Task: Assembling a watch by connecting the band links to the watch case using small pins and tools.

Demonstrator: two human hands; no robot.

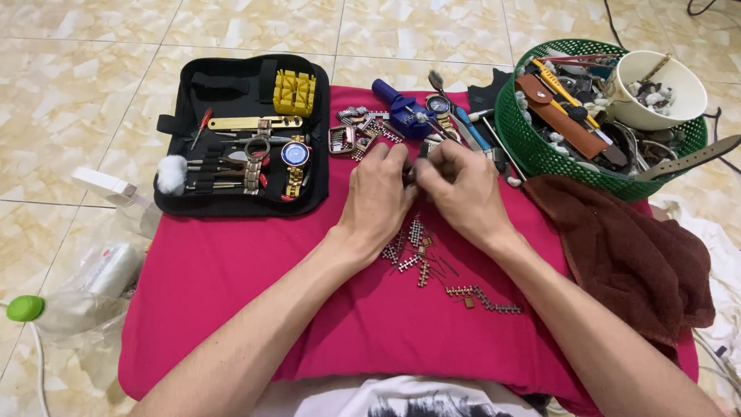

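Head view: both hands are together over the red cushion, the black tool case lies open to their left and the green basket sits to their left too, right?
Not quite. In the head view the green basket sits to the right of the hands; the rest holds.

a black tool case (231, 193) lies open at the left of the red cushion (231, 293), holding a yellow block (294, 92), a brass bar (247, 123), a small red screwdriver (201, 127), a white puff (171, 174) and a blue-faced gold watch (295, 158) — all in its pockets. a blue press tool (401, 108) sits at the cushion's far edge. at the right, a green basket (532, 147) carries a white bowl (679, 100) and straps, with a brown towel (625, 255) just below it. a clear bottle with a green cap (25, 308) lies on the tiled floor (69, 93)
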